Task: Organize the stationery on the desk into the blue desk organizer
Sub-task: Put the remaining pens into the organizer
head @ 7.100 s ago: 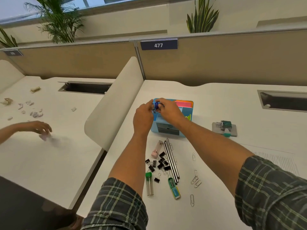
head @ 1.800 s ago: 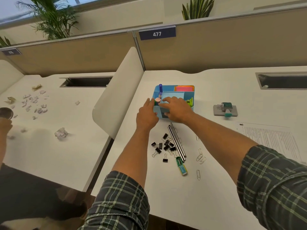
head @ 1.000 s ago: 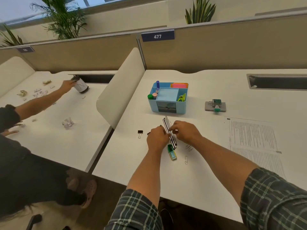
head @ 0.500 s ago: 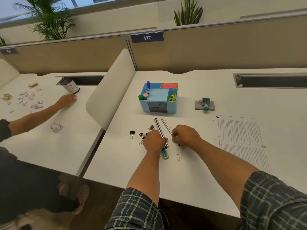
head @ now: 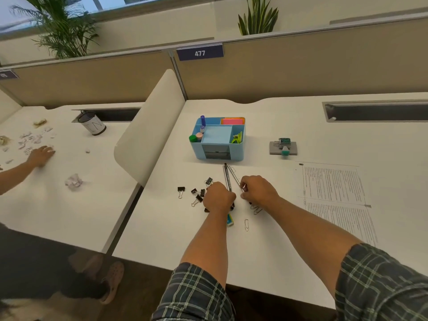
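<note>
The blue desk organizer (head: 238, 151) stands mid-desk holding a purple tube, a green and a pink cap, sticky notes and a yellow-green item. In front of it lie thin black pens (head: 227, 176). My left hand (head: 218, 196) is closed over the lower ends of the pens. My right hand (head: 258, 189) pinches one silver pen (head: 234, 176) that angles away from the rest. Black binder clips (head: 196, 193) lie scattered left of my left hand. Paper clips (head: 247, 224) lie near my right wrist. A green highlighter (head: 229, 220) peeks out under my left wrist.
A grey punch with a teal knob (head: 283, 147) sits right of the organizer. A printed sheet (head: 335, 195) lies at the right. A white divider (head: 148, 130) separates the neighbouring desk, where another person's hand (head: 40, 155) rests among paper scraps beside a cup (head: 92, 122).
Both my hands left the organizer and came down onto the pens. One silver pen has been drawn apart from the bundle. The binder clips are spread out more to the left.
</note>
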Motion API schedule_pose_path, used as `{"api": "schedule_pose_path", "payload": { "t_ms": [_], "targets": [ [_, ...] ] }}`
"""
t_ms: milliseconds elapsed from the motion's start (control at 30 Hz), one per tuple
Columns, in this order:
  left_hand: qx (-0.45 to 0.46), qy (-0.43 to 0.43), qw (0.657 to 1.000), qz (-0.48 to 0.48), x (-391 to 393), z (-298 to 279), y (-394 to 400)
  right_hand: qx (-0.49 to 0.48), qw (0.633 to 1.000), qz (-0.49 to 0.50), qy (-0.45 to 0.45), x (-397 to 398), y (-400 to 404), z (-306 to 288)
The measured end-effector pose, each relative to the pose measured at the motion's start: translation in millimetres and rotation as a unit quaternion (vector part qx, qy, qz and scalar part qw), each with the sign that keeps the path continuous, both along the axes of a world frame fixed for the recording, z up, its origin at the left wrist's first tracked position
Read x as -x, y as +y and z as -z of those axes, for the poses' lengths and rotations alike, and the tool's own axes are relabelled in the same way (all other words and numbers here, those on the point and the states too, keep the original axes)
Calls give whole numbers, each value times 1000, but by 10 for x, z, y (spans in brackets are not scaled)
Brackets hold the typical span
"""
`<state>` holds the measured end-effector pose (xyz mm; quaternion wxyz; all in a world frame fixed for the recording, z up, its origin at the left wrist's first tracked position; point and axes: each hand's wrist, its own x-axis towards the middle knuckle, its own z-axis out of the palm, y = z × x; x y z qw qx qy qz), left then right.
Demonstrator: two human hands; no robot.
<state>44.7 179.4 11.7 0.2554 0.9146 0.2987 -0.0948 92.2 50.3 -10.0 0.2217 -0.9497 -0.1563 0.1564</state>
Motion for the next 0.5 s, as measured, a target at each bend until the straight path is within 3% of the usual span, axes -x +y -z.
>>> {"api": "schedule_pose_path", "payload": {
  "t_ms": [500],
  "targets": [
    [9, 4, 1000, 21, -113, -104, 7, -6, 996, 62, 58, -3, 121, -36]
  ]
}}
